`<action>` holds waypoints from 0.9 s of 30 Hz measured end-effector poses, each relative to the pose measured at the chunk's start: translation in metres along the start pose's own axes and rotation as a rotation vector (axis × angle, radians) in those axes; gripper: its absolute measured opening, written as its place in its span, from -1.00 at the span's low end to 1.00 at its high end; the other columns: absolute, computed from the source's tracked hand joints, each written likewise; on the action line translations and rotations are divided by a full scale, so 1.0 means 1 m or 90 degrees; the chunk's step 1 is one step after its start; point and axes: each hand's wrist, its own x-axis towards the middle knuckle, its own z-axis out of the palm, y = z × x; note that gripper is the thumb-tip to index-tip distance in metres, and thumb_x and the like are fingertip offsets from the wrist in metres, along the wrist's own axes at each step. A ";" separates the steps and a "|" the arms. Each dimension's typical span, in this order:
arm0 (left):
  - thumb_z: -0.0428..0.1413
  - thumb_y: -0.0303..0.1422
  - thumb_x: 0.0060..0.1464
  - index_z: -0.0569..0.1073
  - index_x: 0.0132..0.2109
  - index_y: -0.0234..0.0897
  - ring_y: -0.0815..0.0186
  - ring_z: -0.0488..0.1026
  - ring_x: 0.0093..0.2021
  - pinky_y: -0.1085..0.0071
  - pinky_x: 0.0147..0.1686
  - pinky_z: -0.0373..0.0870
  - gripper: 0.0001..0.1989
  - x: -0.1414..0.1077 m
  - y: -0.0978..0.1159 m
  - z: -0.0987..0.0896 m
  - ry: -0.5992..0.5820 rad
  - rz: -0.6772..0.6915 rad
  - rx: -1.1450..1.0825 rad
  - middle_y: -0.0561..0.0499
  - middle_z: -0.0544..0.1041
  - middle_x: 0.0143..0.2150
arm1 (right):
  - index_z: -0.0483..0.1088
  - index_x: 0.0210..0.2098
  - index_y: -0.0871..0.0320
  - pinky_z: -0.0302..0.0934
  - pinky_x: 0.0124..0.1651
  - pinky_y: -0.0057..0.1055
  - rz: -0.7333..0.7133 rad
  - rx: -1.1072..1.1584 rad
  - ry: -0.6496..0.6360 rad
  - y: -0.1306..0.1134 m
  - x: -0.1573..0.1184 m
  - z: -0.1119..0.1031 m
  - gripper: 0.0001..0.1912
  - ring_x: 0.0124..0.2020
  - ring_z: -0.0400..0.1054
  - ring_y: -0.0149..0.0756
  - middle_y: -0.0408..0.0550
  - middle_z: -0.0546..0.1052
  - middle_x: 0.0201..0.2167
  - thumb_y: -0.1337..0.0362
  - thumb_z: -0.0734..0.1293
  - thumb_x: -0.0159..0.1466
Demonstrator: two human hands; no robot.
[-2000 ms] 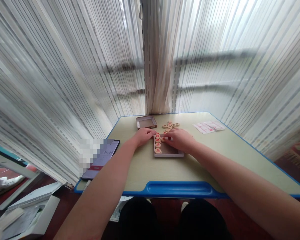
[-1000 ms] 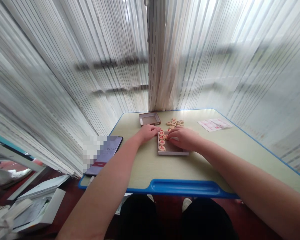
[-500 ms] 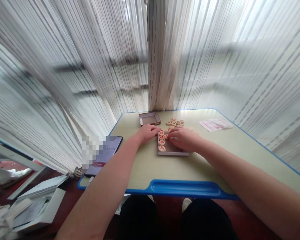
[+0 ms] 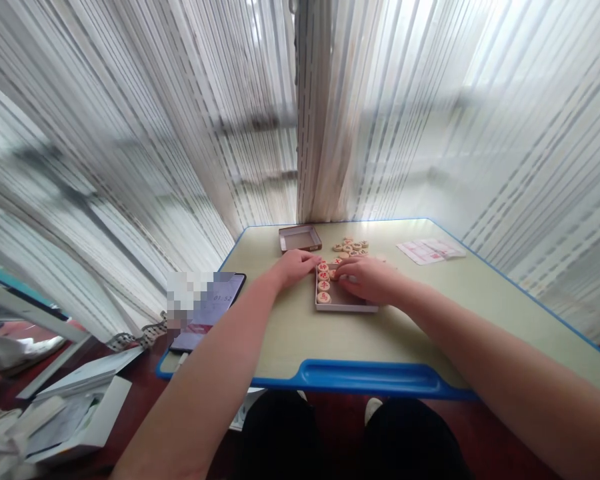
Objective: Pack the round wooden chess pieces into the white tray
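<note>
A shallow open box (image 4: 347, 308) lies on the table with red-marked xiangqi pieces (image 4: 323, 285) in a column along its left wall. My left hand (image 4: 297, 267) is at the far left corner of this box, fingers closed against its edge. Inside the box, my right hand (image 4: 367, 277) has its bent fingertips on a xiangqi piece (image 4: 333, 274) beside the column. That piece is partly covered by the fingers, and the box's right side is hidden under the hand. Loose xiangqi pieces (image 4: 348, 248) lie in a cluster just behind the box.
A brown-edged box lid (image 4: 300, 238) stands at the back left of the table (image 4: 290, 333). A phone (image 4: 207, 317) lies at the left edge. Printed paper (image 4: 430, 251) is at the right. The table's front has a blue trough (image 4: 370, 378). A white carton (image 4: 85, 413) sits on the floor.
My right hand has shifted very slightly over the piece inside the box. The left hand stays at the box corner.
</note>
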 end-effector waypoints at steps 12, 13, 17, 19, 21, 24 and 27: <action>-0.04 0.01 0.00 0.55 -0.16 -0.32 0.25 0.45 -0.24 0.40 -0.16 0.33 -0.47 -0.001 0.003 -0.001 -0.003 -0.035 -0.001 -0.01 0.58 -0.27 | 0.46 -0.09 0.12 0.25 -0.26 -0.28 0.496 -0.115 -0.030 0.035 -0.004 -0.027 -0.64 -0.12 0.37 -0.07 0.11 0.41 -0.02 0.22 0.15 0.23; -0.04 0.01 0.00 0.55 -0.16 -0.32 0.25 0.44 -0.23 0.40 -0.16 0.33 -0.48 -0.001 0.003 -0.001 -0.005 -0.035 0.000 -0.01 0.58 -0.27 | 0.45 -0.08 0.13 0.25 -0.25 -0.26 0.533 -0.115 -0.065 0.042 -0.004 -0.027 -0.64 -0.10 0.36 -0.04 0.12 0.40 -0.01 0.22 0.14 0.22; -0.04 0.01 0.00 0.56 -0.18 -0.31 0.24 0.45 -0.21 0.40 -0.14 0.33 -0.48 -0.002 0.003 -0.002 -0.013 -0.034 0.009 -0.01 0.58 -0.26 | 0.42 -0.04 0.19 0.24 -0.14 -0.18 0.600 -0.096 -0.124 0.059 -0.002 -0.026 -0.56 -0.04 0.33 0.00 0.18 0.42 -0.02 0.14 0.07 0.28; -0.04 0.01 0.00 0.56 -0.18 -0.30 0.24 0.45 -0.20 0.40 -0.13 0.33 -0.49 -0.002 0.004 -0.002 -0.012 -0.034 0.010 -0.02 0.59 -0.25 | 0.40 -0.02 0.19 0.23 -0.12 -0.15 0.609 -0.092 -0.120 0.058 -0.001 -0.025 -0.52 -0.01 0.32 0.01 0.20 0.43 -0.01 0.11 0.02 0.30; -0.03 0.00 0.00 0.56 -0.18 -0.30 0.24 0.45 -0.20 0.40 -0.12 0.33 -0.49 -0.003 0.004 -0.003 -0.010 -0.035 0.008 -0.02 0.58 -0.22 | 0.40 -0.02 0.18 0.24 -0.14 -0.15 0.610 -0.098 -0.116 0.053 0.000 -0.025 -0.51 -0.02 0.33 0.01 0.21 0.44 -0.03 0.08 0.03 0.29; -0.02 -0.01 0.00 0.56 -0.18 -0.31 0.24 0.46 -0.19 0.41 -0.11 0.33 -0.50 -0.003 0.005 -0.003 -0.013 -0.037 -0.003 -0.02 0.58 -0.20 | 0.43 -0.06 0.20 0.25 -0.18 -0.18 0.618 -0.126 -0.124 0.045 -0.001 -0.026 -0.53 -0.07 0.36 0.00 0.23 0.48 -0.12 0.03 0.11 0.26; -0.03 -0.01 0.01 0.56 -0.17 -0.30 0.24 0.46 -0.17 0.41 -0.11 0.33 -0.51 -0.002 0.004 -0.002 -0.016 -0.041 -0.004 -0.02 0.58 -0.19 | 0.46 -0.13 0.20 0.26 -0.23 -0.22 0.602 -0.131 -0.132 0.041 -0.003 -0.025 -0.54 -0.12 0.38 -0.02 0.22 0.50 -0.17 0.04 0.13 0.24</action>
